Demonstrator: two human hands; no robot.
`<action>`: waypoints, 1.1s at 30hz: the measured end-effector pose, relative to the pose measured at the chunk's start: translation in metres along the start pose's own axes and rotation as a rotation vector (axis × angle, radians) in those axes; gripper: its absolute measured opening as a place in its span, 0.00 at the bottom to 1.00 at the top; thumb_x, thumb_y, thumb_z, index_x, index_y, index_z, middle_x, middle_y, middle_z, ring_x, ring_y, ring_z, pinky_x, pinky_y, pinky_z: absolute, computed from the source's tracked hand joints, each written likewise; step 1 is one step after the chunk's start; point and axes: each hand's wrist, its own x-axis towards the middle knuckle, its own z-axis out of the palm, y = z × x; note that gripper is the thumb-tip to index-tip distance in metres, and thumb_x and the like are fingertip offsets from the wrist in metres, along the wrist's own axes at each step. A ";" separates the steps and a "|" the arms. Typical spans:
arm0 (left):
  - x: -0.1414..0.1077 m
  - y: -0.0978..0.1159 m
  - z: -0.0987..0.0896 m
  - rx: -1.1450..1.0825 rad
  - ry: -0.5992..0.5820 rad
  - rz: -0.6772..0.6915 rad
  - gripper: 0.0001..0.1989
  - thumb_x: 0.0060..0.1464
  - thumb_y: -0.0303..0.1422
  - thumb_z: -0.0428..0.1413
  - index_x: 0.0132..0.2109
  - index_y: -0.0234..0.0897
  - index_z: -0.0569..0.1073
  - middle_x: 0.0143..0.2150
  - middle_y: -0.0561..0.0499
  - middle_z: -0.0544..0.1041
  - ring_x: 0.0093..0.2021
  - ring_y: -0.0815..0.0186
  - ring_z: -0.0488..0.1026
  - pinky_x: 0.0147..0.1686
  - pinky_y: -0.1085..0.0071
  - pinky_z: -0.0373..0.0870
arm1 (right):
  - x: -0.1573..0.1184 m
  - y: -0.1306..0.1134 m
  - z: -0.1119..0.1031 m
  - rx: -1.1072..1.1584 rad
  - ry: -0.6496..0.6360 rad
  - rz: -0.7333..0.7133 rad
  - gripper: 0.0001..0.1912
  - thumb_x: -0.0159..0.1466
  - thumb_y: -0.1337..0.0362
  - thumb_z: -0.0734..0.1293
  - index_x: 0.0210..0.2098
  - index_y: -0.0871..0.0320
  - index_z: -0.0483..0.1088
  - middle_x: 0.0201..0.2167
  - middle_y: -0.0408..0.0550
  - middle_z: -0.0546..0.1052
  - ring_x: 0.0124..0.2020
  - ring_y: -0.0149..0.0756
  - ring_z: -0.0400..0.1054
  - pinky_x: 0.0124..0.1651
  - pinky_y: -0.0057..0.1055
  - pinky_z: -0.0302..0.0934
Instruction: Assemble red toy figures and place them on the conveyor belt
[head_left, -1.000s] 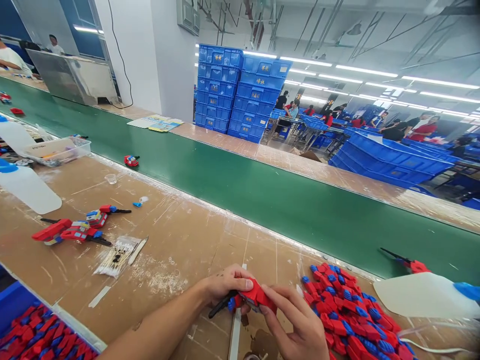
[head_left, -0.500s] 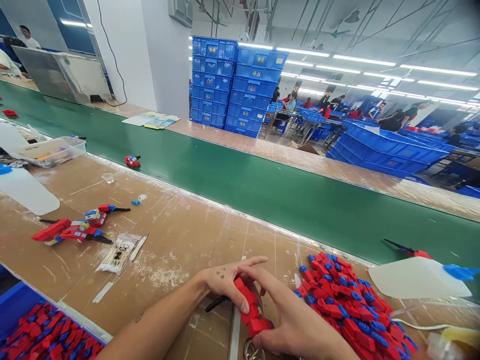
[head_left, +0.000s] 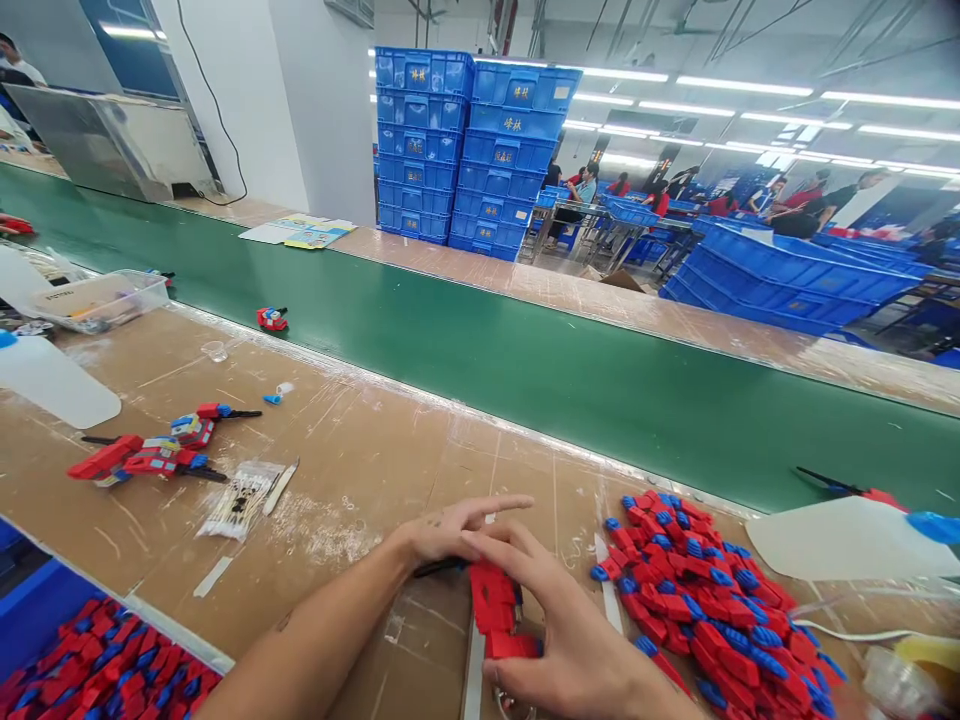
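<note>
A red plastic toy part [head_left: 493, 600] is between my two hands, above the brown work surface in the lower middle. My left hand [head_left: 446, 530] grips its upper end, index finger stretched to the right and thumb hidden. A black rod [head_left: 441, 567] sticks out under that hand, apparently from the same toy. My right hand [head_left: 574, 625] is curled round the right side, thumb at the lower end and fingers reaching over the top. A heap of red-and-blue toy parts [head_left: 705, 590] lies to the right of my right hand.
A green conveyor belt [head_left: 450, 335] crosses beyond the table, carrying a small red toy piece [head_left: 271, 319]. At left lie assembled red toys [head_left: 161, 455], a bag of cotton swabs [head_left: 240, 500] and a blue bin [head_left: 30, 610] of parts. A white bottle [head_left: 840, 540] lies at right.
The toy part has turned so a broader red face shows. My left thumb has gone from view behind it. The camera view has shifted slightly.
</note>
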 end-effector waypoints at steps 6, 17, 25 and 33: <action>0.014 -0.002 -0.029 0.154 0.889 0.396 0.32 0.55 0.61 0.53 0.40 0.31 0.74 0.19 0.54 0.67 0.20 0.72 0.58 0.22 0.76 0.53 | 0.006 0.002 -0.011 -0.096 0.184 -0.129 0.39 0.54 0.72 0.70 0.64 0.44 0.66 0.58 0.48 0.60 0.59 0.37 0.60 0.58 0.28 0.63; 0.012 -0.003 -0.029 0.336 0.912 0.397 0.30 0.57 0.60 0.53 0.40 0.32 0.72 0.18 0.57 0.61 0.20 0.71 0.54 0.21 0.75 0.50 | 0.111 0.105 -0.139 -0.158 0.575 -0.022 0.33 0.58 0.53 0.70 0.61 0.57 0.66 0.50 0.51 0.68 0.46 0.35 0.68 0.52 0.34 0.68; 0.013 0.000 -0.028 0.404 0.853 0.362 0.26 0.58 0.55 0.54 0.35 0.32 0.71 0.19 0.57 0.60 0.21 0.71 0.55 0.24 0.74 0.51 | 0.146 0.181 -0.194 -0.341 0.540 0.148 0.32 0.65 0.57 0.73 0.64 0.60 0.61 0.46 0.50 0.70 0.45 0.36 0.68 0.56 0.43 0.67; 0.013 0.002 -0.025 0.480 0.822 0.309 0.24 0.57 0.53 0.54 0.32 0.34 0.69 0.19 0.57 0.60 0.21 0.71 0.54 0.24 0.73 0.49 | 0.136 0.212 -0.201 -0.491 0.554 0.187 0.29 0.68 0.55 0.70 0.63 0.60 0.62 0.49 0.50 0.69 0.45 0.36 0.67 0.55 0.41 0.66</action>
